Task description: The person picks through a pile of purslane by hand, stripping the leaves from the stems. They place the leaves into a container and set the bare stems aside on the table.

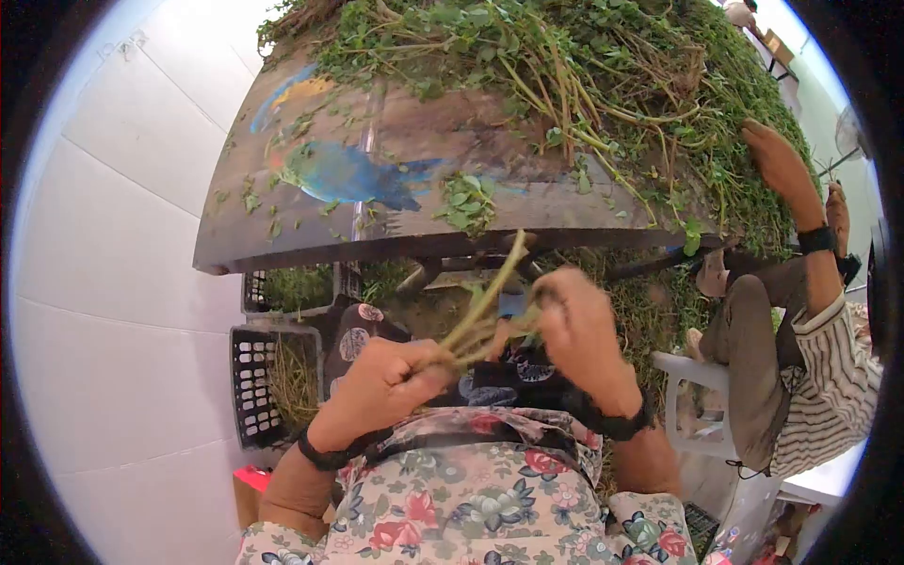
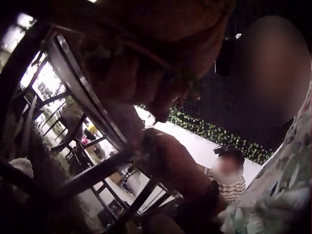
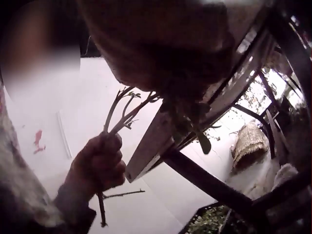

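Observation:
My left hand (image 1: 391, 381) grips a small bunch of leafy stems (image 1: 485, 301) low over my lap, in front of the table edge. One long pale stem sticks up from it toward the table. In the right wrist view the left fist (image 3: 105, 161) is curled round the stems, and their cut ends poke out below. My right hand (image 1: 584, 339), blurred in the head view, pinches the other end of the bunch. Green leaves (image 3: 202, 139) hang under its dark fingers in the right wrist view. The left wrist view shows both hands in deep shade.
A big heap of green plants (image 1: 603, 66) covers the back and right of the wooden table (image 1: 452, 122). A small leafy clump (image 1: 466, 202) lies near its front edge. Black crates (image 1: 254, 377) stand at lower left. Another person's hand (image 1: 782, 160) reaches the heap beside a white stool (image 1: 697, 405).

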`<act>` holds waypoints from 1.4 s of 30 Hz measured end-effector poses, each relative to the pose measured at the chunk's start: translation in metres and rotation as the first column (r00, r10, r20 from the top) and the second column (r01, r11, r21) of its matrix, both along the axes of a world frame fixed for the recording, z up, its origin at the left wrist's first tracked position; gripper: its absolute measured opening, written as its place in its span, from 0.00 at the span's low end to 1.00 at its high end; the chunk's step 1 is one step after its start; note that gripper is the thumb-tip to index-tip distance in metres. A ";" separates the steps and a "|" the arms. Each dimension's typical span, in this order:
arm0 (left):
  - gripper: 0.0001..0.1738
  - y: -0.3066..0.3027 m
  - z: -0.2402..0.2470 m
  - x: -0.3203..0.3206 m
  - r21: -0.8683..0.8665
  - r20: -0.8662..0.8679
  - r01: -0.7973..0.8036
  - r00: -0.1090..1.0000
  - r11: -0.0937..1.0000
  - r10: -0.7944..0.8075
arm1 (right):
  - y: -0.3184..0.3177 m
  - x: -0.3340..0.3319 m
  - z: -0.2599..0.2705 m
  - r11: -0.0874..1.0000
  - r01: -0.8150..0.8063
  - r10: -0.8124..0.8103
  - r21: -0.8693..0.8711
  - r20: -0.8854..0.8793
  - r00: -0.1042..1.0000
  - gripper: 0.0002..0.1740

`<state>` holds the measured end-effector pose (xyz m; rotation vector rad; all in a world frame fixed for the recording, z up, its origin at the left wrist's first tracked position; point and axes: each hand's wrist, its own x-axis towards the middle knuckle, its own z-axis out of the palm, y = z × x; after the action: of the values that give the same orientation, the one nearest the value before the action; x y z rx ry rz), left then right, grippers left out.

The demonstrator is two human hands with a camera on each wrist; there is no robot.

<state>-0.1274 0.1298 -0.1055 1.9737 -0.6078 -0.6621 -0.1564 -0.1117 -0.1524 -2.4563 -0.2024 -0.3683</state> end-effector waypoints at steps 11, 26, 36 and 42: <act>0.10 0.015 -0.008 0.002 -0.201 -0.257 -0.173 0.959 0.964 0.119 | -0.036 -0.023 -0.051 0.932 0.121 -0.028 0.342 -0.263 0.964 0.17; 0.18 0.036 -0.001 0.011 -0.751 -0.349 -0.421 0.907 0.509 0.235 | 0.048 0.007 0.004 0.766 0.027 0.390 0.642 -0.497 0.775 0.16; 0.21 0.026 -0.007 0.020 -0.679 -0.310 -0.486 0.869 0.550 0.385 | 0.084 0.017 -0.007 0.735 -0.333 0.599 0.590 -0.336 0.727 0.14; 0.17 0.051 -0.033 0.011 -0.169 -0.219 -0.483 0.868 0.859 0.445 | 0.073 0.017 -0.007 0.773 -0.315 0.564 0.550 -0.369 0.739 0.13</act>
<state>-0.1163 0.1811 -0.1388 1.7399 -0.0752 -0.4337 -0.1397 -0.0390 -0.1596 -1.8567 -0.4218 0.4303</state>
